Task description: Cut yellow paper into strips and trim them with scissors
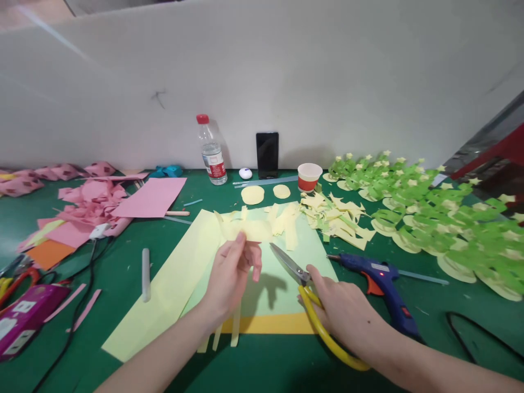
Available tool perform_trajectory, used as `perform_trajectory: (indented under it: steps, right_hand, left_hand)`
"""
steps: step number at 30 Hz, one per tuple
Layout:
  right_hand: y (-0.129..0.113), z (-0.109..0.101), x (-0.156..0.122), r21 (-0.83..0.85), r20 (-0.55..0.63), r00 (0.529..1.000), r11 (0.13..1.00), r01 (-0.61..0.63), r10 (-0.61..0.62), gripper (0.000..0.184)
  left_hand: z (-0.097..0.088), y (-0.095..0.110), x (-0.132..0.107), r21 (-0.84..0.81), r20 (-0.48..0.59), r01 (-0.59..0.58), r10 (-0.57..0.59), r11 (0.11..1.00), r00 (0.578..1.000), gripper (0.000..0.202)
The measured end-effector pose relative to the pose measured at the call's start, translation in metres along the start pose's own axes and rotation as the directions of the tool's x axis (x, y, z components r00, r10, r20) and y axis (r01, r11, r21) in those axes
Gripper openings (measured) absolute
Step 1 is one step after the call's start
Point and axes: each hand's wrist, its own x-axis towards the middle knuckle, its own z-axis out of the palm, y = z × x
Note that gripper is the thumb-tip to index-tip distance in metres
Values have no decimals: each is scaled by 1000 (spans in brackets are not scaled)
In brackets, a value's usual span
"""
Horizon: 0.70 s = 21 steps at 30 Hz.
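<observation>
pale yellow paper strip (257, 231) | held crosswise | yellow-handled scissors (288, 262) | blades together, tips near strip's right end

Bare left hand (235, 265) and bare right hand (341, 308)
Both have slender fingers (257, 264) and narrow wrists (215, 305); the left forearm (180, 338) and right forearm (417, 357) are uncovered as far as the view reaches, and a small round spot (369, 322) marks the right wrist.

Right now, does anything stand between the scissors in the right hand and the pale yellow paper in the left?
Nothing visible does: the tips of the scissors in the right hand appear close to the right end of the pale yellow paper in the left hand.
</observation>
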Motion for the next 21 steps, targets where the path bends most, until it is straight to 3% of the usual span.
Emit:
perform_trajectory:
  steps: [4, 7, 9, 11, 14, 16, 18, 21]
  right_hand:
    - [-9, -13, -3, -65, -6, 1000, 998, 27, -28, 27]
    - [-10, -37, -5, 64, -72, 991, 991, 118, -113, 23]
    - [-10, -54, -5, 383, -214, 961, 891, 245, -173, 24]
    - [-12, -65, -4, 597, -307, 940, 739, 312, -149, 22]
    - [-14, -75, 0, 699, -372, 925, 632, 334, -76, 26]
    - [-14, -81, 2, 718, -404, 914, 603, 349, -48, 27]
    - [-13, -87, 3, 731, -414, 909, 581, 359, -41, 26]
    - [-14, -97, 3, 753, -408, 909, 533, 386, -83, 23]
  left_hand:
    - [10, -2, 4, 17, 39, 7, -7, 1000, 999, 50]
    - [16, -4, 7, 38, 62, -11, 9, 999, 998, 53]
    - [19, -5, 6, 62, 92, -25, 19, 998, 996, 55]
    - [23, -6, 4, 98, 136, -41, 28, 994, 990, 55]
    - [24, -8, 1, 169, 188, -110, 77, 980, 979, 51]
    - [20, -7, 2, 227, 179, -201, 162, 953, 970, 49]
    - [13, -4, 9, 289, 103, -318, 301, 903, 948, 45]
    - [3, 6, 25, 392, -30, -479, 532, 785, 846, 42]
